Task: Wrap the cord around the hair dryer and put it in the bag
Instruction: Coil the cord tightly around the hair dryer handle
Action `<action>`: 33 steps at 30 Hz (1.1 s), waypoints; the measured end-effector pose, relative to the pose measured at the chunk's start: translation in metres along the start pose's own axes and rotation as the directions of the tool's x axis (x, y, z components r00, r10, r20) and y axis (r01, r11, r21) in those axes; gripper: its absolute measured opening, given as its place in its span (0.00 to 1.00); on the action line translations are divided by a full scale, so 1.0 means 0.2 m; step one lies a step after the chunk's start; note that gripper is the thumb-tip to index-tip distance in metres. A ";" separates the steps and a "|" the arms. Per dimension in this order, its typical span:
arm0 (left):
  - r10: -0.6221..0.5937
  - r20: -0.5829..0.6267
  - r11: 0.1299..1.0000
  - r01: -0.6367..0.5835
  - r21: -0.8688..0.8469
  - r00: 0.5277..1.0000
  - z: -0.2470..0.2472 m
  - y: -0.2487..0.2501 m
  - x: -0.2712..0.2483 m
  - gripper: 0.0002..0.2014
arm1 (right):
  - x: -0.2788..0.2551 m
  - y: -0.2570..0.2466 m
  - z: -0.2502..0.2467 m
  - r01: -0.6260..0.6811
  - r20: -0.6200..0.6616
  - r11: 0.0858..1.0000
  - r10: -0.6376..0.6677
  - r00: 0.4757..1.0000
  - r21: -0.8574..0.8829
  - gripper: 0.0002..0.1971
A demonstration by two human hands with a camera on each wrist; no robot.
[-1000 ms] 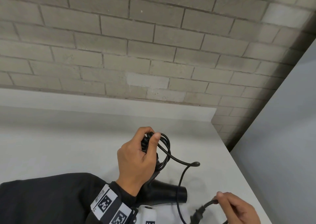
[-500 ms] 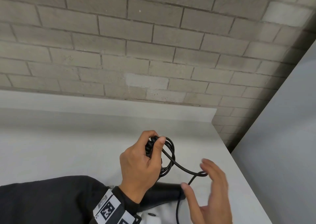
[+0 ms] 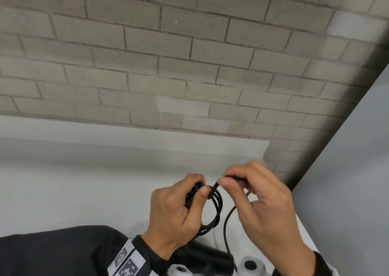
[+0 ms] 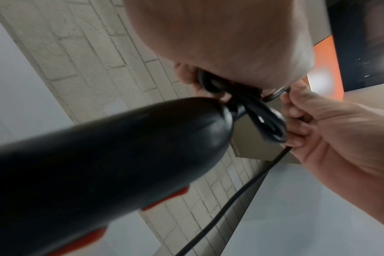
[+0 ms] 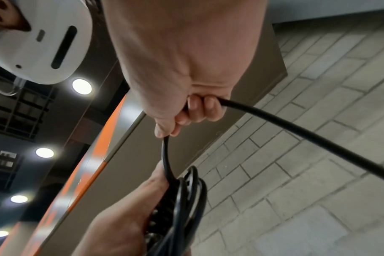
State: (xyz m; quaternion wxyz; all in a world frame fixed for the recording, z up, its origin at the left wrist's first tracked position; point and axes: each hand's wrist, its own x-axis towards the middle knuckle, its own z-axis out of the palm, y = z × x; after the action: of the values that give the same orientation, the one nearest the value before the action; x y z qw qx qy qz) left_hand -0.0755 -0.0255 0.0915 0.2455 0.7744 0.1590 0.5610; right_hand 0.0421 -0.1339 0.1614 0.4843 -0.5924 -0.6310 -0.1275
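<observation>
Head view, lower centre: left hand (image 3: 174, 214) gripping coiled cord (image 3: 214, 212) against hair dryer (image 3: 202, 259), barrel pointing lower right. Right hand (image 3: 261, 200) nearer, pinching free strand beside coils. No bag showing.

Black dryer (image 4: 103, 166) with red-orange buttons (image 4: 167, 199), black cord (image 3: 216, 210), grey brick wall (image 3: 168, 54), white table (image 3: 84, 181), black sleeve (image 3: 59, 252)

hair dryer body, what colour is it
Black hair dryer with red-orange accents, clearest in the left wrist view.
</observation>
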 end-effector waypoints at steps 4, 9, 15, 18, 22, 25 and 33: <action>0.058 0.078 0.990 -0.047 -0.129 0.995 -0.03 0.00 0.00 0.20 | 0.09 0.01 0.06 -0.088 0.025 0.985 0.085 0.996 0.149 0.05; 0.128 0.066 0.984 -0.118 -0.135 0.990 -0.05 -0.03 0.01 0.15 | 0.11 0.04 0.14 -0.329 0.077 0.867 0.324 0.943 0.374 0.07; 0.133 -0.020 0.984 -0.135 -0.113 0.991 -0.05 -0.05 0.00 0.17 | 0.02 0.10 0.22 -0.486 0.146 0.731 0.479 0.865 0.479 0.05; 0.102 -0.053 0.991 -0.106 -0.078 0.993 -0.05 -0.04 0.00 0.16 | -0.07 0.10 0.24 -0.547 0.214 0.663 0.519 0.828 0.510 0.10; 0.050 -0.095 0.998 -0.052 -0.027 0.994 -0.05 -0.05 0.01 0.17 | -0.20 0.10 0.25 -0.572 0.312 0.580 0.490 0.814 0.581 0.27; 0.027 -0.106 1.000 -0.027 0.000 0.994 -0.04 -0.05 0.01 0.18 | -0.25 0.10 0.25 -0.561 0.333 0.568 0.460 0.823 0.602 0.27; -0.173 0.034 0.984 0.174 -0.043 0.984 -0.02 -0.03 0.01 0.18 | -0.22 0.13 0.17 -0.559 0.413 0.684 0.390 0.823 0.469 0.09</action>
State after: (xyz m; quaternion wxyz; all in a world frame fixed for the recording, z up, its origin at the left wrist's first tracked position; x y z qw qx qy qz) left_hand -0.0789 -0.0195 0.0907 0.3134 0.7601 0.2093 0.5293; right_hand 0.0421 -0.1294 0.0995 0.5608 -0.5754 -0.5234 0.2837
